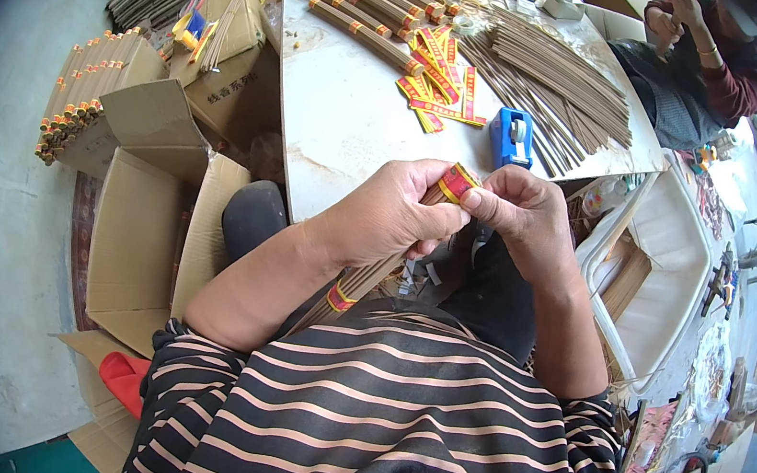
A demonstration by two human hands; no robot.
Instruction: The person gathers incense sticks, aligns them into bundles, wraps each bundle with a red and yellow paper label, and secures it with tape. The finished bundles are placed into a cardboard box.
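A bundle of brown incense sticks (371,274) slants up from my lap, and my left hand (397,208) is wrapped round its upper part. Near the top end a red and yellow paper band (456,184) circles the sticks. The fingers of my right hand (526,217) are pinched together at the edge of that band; whether a bit of tape is between them is hidden. Lower down the bundle, by my striped shirt, sits a second red band (340,298). A blue tape dispenser (512,137) stands on the table edge just beyond my right hand.
On the white table (330,133) lie banded bundles (365,34), loose paper labels (440,76) and loose sticks (566,74). An opened cardboard box (136,241) is at my left, with stacked bundles (90,85) beyond. At right stand a white tub (679,269) and another person (724,82).
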